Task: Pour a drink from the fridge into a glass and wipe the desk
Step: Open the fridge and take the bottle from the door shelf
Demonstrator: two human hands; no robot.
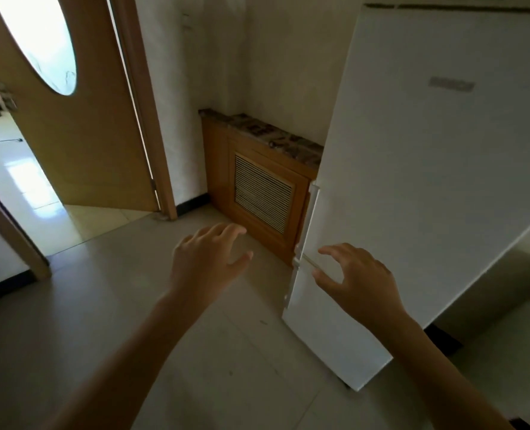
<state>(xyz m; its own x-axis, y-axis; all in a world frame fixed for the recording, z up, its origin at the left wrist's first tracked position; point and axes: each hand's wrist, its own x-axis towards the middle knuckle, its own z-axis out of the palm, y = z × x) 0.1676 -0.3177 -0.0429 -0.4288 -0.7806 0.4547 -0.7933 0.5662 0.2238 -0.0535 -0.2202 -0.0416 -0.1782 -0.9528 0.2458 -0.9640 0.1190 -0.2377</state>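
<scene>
A tall white fridge (428, 181) stands at the right, both doors closed, with a vertical handle (308, 221) running down the left edge of its upper door. A grey brand badge (451, 84) sits high on the upper door, but its lettering is too blurred to read.

The right hand (358, 279) hovers in front of the fridge, just beside the seam between the upper and lower doors, fingers (330, 252) spread and lightly bent, holding nothing; whether they touch the door cannot be told. The left hand (209, 259) is held out over the tiled floor (102, 321), also loose and empty, fingers relaxed.

Between the fridge and the wall is a wooden radiator cover (257, 187) with a slatted grille and a mottled stone top. At the left a wooden door (80, 144) with an oval frosted pane stands open onto a bright room.
</scene>
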